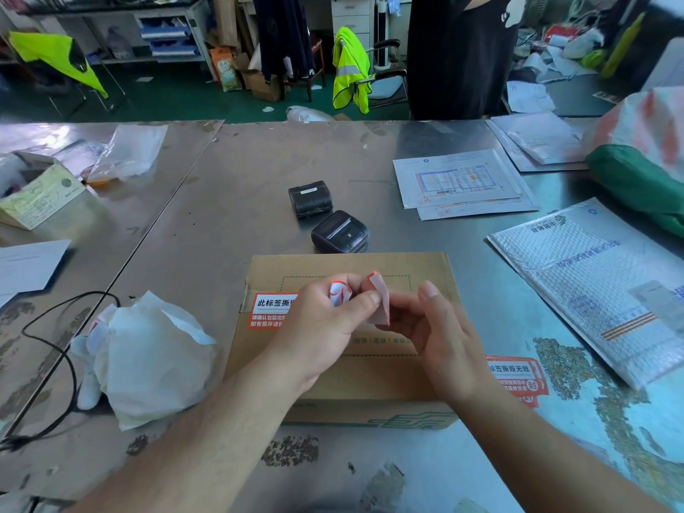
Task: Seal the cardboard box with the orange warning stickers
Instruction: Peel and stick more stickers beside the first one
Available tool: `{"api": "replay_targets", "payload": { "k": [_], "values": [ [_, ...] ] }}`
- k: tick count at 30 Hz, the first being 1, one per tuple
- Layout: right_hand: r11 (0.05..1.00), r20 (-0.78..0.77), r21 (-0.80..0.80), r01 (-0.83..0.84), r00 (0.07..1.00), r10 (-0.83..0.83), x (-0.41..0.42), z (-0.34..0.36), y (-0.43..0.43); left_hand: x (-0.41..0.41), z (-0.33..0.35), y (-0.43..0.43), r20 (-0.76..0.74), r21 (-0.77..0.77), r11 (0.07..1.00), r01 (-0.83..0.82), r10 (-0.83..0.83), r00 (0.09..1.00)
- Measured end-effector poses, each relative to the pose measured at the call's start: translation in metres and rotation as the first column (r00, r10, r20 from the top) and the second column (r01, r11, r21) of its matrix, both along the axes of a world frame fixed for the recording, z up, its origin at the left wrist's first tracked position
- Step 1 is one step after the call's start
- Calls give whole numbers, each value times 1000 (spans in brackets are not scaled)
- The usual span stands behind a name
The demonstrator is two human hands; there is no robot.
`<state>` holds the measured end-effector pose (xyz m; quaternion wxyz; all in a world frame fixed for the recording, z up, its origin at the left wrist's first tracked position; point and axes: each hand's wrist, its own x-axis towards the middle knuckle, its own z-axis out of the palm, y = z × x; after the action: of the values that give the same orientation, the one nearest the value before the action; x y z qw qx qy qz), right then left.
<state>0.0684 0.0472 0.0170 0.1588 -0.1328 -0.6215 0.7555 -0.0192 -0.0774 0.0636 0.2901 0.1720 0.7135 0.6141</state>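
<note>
A brown cardboard box lies flat on the metal table in front of me. One orange warning sticker is stuck over its left edge. Both hands hover above the box top. My left hand pinches a curled orange-and-white strip. My right hand pinches a pale orange sticker piece, its blank side facing me. The two pieces are close together, and I cannot tell if they are still joined. More orange stickers lie on the table just right of the box.
Two black label printers sit behind the box. Crumpled white paper and a black cable lie to the left. A bubble mailer and printed sheets are on the right. A person stands behind the table.
</note>
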Motion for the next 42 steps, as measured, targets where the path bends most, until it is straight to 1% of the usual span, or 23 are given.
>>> {"api": "replay_targets", "payload": {
  "k": [2, 7, 9, 11, 14, 17, 20, 22, 25, 27, 29, 34, 37, 42],
  "values": [
    [1000, -5, 24, -8, 1000, 8, 0, 0, 0, -1, -1, 1, -20, -21, 1000, -12, 11, 1000],
    [996, -87, 85, 9, 996, -2, 2, 3, -2, -3, 1, 6, -85, -97, 995, -5, -3, 996],
    [995, -130, 101, 4, 991, 9, 3, 6, -3, -3, 1, 7, -41, -90, 996, -22, 19, 999],
    [999, -138, 53, 7, 990, 0, 1, 9, -3, -2, 1, 7, 17, -85, 995, -43, 44, 999],
    [995, -93, -97, -23, 996, 14, -5, 9, 0, 1, 2, 8, 48, -43, 998, -37, 39, 998],
    [976, -24, -217, -27, 999, 23, -9, 8, 1, 2, 2, 7, -17, -37, 998, -55, 54, 998],
    [968, 11, -250, -9, 1000, 12, -11, 3, 2, -1, -5, 7, -99, -92, 993, -74, 65, 993],
    [966, 28, -258, -9, 999, 16, -11, 1, 3, -2, -7, 7, -134, -108, 991, -77, 62, 989],
    [964, 38, -267, -16, 999, 27, -11, 0, 2, -1, -8, 5, -230, -132, 988, -77, 45, 972],
    [948, 36, -316, -24, 999, 37, -10, 3, 2, -1, -9, 5, -303, -177, 981, -83, 26, 953],
    [930, 31, -367, -39, 998, 54, -10, 7, 4, 1, -8, 4, -347, -187, 978, -88, 18, 938],
    [899, 35, -431, -79, 994, 104, -11, 11, 9, 6, -4, 6, -410, -216, 974, -66, -29, 912],
    [890, 11, -420, -179, 979, 202, -10, 14, 11, 9, -2, 5, -418, -227, 973, -30, -69, 906],
    [875, 5, -424, -233, 966, 260, -8, 10, 15, 10, -2, 3, -437, -233, 972, -18, -88, 895]
  ]
}}
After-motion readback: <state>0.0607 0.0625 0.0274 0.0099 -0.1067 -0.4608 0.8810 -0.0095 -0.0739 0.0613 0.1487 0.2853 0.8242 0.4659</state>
